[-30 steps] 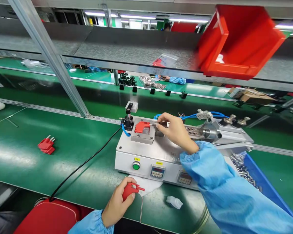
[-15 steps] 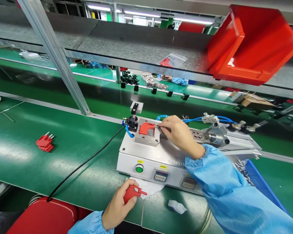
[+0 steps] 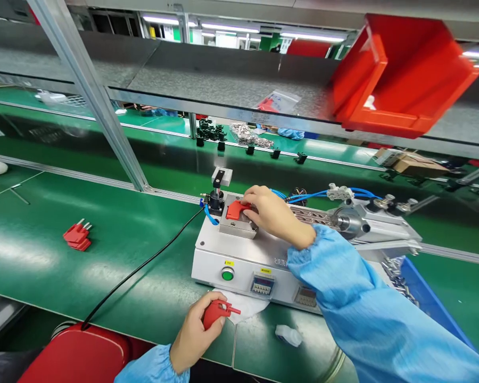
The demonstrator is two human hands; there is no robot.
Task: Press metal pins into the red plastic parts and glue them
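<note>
My right hand [image 3: 267, 213] rests on top of a red plastic part [image 3: 236, 209] seated in the metal fixture [image 3: 235, 225] of a small grey press machine [image 3: 243, 255]; its fingers curl over the part's right side. My left hand [image 3: 193, 332] is closed round another red plastic part [image 3: 217, 312] with a thin pin sticking out to the right, held just above the table's front edge beside a white cloth [image 3: 243, 304]. Both arms wear light blue sleeves.
A pair of red parts [image 3: 77, 236] lies on the green mat to the left. A black cable [image 3: 143, 266] runs from the machine to the front edge. A blue bin of metal pieces [image 3: 419, 290] stands at right; a red bin [image 3: 399, 74] hangs overhead.
My right hand has slid left, from pinching a metal pin at the part's right edge to covering the red part in the fixture. The left hand has stayed put.
</note>
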